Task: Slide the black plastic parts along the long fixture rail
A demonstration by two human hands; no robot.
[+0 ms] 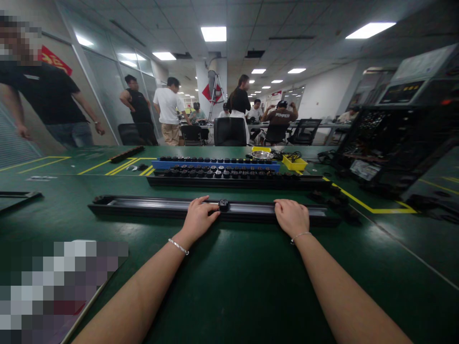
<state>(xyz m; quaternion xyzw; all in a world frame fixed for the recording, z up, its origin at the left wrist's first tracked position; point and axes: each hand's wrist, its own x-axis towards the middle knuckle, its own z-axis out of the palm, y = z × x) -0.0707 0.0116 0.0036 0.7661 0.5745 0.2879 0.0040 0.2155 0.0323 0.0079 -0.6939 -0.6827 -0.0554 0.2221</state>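
Note:
A long black track (168, 212) with a shiny metal channel lies crosswise on the green table. A small black socket module (224, 205) sits in the channel near the middle. My left hand (199, 216) is closed at the module's left side, thumb and forefinger against it and the other fingers over the track. Further right, my right hand (292, 217) grips the same track, fingers curled over its far edge and their tips hidden. Both wrists wear bracelets.
Behind the track, a black rail (201, 182) and a blue rail (218, 165) carry rows of small black modules. A yellow bin (294, 163) and a metal dish (262, 155) stand beyond. An open equipment case (380, 143) is at right. Several people are in the background.

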